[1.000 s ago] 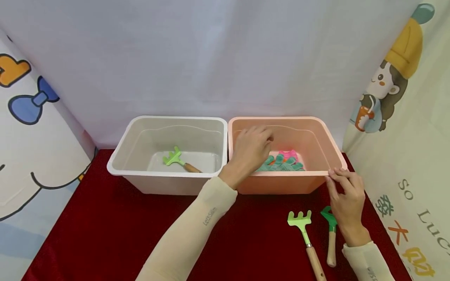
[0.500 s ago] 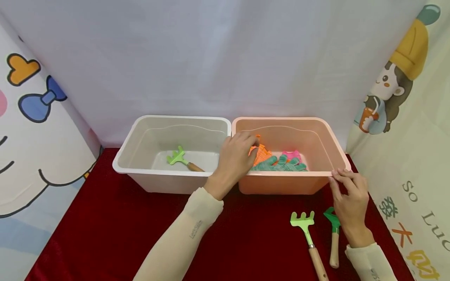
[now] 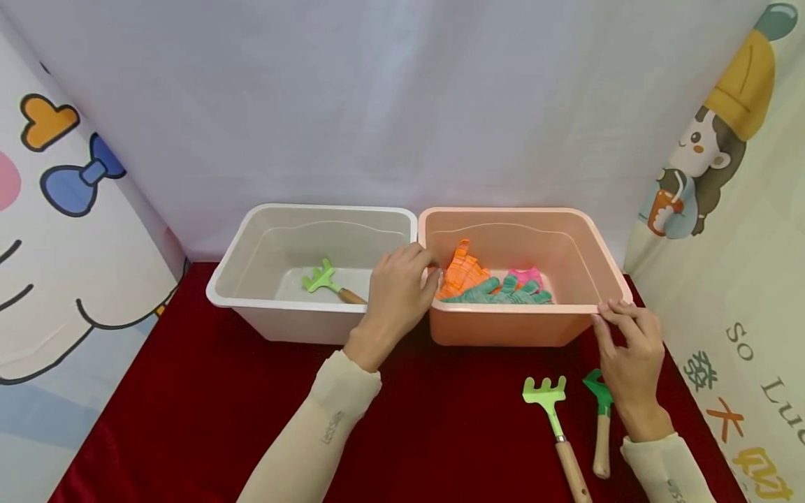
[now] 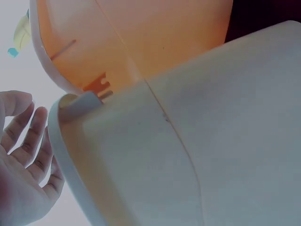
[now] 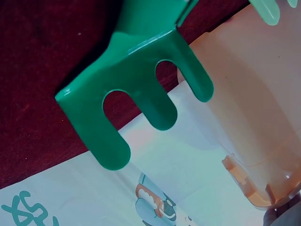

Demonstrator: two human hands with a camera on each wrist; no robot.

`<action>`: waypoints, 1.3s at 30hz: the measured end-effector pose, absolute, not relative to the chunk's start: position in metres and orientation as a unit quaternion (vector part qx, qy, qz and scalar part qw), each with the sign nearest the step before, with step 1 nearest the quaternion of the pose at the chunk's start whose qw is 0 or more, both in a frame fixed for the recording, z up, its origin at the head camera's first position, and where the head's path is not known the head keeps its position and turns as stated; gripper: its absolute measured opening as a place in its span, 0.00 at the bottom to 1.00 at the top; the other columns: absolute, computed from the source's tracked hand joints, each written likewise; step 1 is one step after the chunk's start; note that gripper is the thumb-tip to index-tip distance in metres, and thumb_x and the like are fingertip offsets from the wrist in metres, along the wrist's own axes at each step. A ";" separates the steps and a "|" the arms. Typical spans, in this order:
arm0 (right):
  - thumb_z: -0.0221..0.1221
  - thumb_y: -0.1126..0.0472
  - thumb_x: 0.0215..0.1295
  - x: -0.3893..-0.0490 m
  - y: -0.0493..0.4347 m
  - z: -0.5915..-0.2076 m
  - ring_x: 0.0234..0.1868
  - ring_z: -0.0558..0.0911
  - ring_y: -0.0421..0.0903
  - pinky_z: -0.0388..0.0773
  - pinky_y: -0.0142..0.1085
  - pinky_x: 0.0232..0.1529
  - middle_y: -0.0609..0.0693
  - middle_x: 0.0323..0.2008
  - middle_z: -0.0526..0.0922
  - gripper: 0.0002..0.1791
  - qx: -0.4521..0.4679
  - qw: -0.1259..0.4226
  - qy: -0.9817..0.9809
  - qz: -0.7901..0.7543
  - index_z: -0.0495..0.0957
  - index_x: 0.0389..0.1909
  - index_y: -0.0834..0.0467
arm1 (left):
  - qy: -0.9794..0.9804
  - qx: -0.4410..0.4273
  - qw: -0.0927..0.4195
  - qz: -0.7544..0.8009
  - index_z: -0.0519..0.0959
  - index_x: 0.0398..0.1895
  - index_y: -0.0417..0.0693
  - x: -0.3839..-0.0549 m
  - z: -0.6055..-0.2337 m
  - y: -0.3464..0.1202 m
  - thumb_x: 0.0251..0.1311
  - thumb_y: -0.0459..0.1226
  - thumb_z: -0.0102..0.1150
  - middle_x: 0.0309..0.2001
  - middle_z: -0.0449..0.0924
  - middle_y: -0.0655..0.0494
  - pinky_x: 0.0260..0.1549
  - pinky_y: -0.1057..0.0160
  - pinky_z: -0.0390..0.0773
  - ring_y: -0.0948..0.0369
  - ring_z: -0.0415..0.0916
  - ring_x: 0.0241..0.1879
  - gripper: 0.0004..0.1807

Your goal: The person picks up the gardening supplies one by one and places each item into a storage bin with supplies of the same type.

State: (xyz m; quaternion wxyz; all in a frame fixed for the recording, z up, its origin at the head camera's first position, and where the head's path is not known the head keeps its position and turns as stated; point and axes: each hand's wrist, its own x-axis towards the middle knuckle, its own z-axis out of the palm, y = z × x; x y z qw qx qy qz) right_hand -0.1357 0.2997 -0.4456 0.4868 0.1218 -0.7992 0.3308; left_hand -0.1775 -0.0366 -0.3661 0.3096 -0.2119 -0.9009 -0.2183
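My left hand point(image 3: 399, 286) is over the front inner corner of the white tub point(image 3: 302, 305), beside the peach tub point(image 3: 503, 309). Its fingers are loosely bent and hold nothing; in the left wrist view they show beside the white rim. At the front right corner of the peach tub, my right hand point(image 3: 632, 349) pinches the rim, fingertips on top and thumb below. Inside that tub lie an orange glove point(image 3: 464, 269), a teal glove point(image 3: 503, 292) and a pink item point(image 3: 527, 277), partly covered. A light green hand rake point(image 3: 322, 276) lies in the white tub.
On the red cloth point(image 3: 440, 419), another light green hand rake point(image 3: 546, 395) with a wooden handle lies before the peach tub. A dark green three-tined tool point(image 5: 141, 84) lies next to my right hand. A white curtain point(image 3: 352, 105) hangs behind the tubs.
My left hand has moved left out of the peach tub to the white tub's side, uncovering the orange glove. My right hand has stayed on the peach rim.
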 end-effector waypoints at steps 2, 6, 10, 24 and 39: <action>0.68 0.70 0.49 -0.136 0.300 -0.446 0.44 0.75 0.60 0.66 0.35 0.54 0.60 0.38 0.80 0.10 0.121 0.486 -0.800 0.330 0.84 0.35 0.66 | -0.900 -0.206 0.315 -0.220 0.80 0.28 0.51 -0.176 -0.367 -0.040 0.53 0.38 0.62 0.29 0.76 0.61 0.30 0.60 0.70 0.61 0.73 0.31 0.02; 0.68 0.70 0.49 -0.136 0.300 -0.446 0.44 0.74 0.60 0.66 0.35 0.55 0.61 0.38 0.80 0.10 0.122 0.484 -0.801 0.330 0.84 0.35 0.66 | -0.895 -0.197 0.324 -0.237 0.80 0.29 0.51 -0.172 -0.368 -0.049 0.52 0.37 0.63 0.30 0.77 0.61 0.30 0.60 0.70 0.61 0.73 0.31 0.02; 0.68 0.71 0.48 -0.136 0.301 -0.446 0.43 0.74 0.61 0.66 0.35 0.54 0.61 0.38 0.80 0.10 0.126 0.488 -0.797 0.333 0.83 0.34 0.67 | -0.888 -0.189 0.332 -0.254 0.80 0.29 0.50 -0.167 -0.372 -0.058 0.51 0.34 0.64 0.30 0.77 0.61 0.29 0.60 0.70 0.61 0.74 0.32 0.03; 0.68 0.71 0.47 -0.136 0.299 -0.446 0.43 0.74 0.60 0.66 0.35 0.54 0.61 0.38 0.80 0.10 0.120 0.491 -0.795 0.335 0.84 0.34 0.66 | -0.886 -0.157 0.348 -0.263 0.80 0.30 0.48 -0.157 -0.389 -0.088 0.52 0.34 0.60 0.32 0.77 0.59 0.32 0.58 0.70 0.57 0.74 0.35 0.02; 0.68 0.71 0.47 -0.137 0.297 -0.446 0.44 0.75 0.58 0.66 0.35 0.53 0.62 0.37 0.81 0.09 0.115 0.501 -0.782 0.352 0.84 0.32 0.67 | -0.891 -0.100 0.354 -0.267 0.80 0.29 0.46 -0.141 -0.402 -0.131 0.51 0.34 0.63 0.32 0.79 0.55 0.31 0.53 0.69 0.54 0.74 0.33 0.03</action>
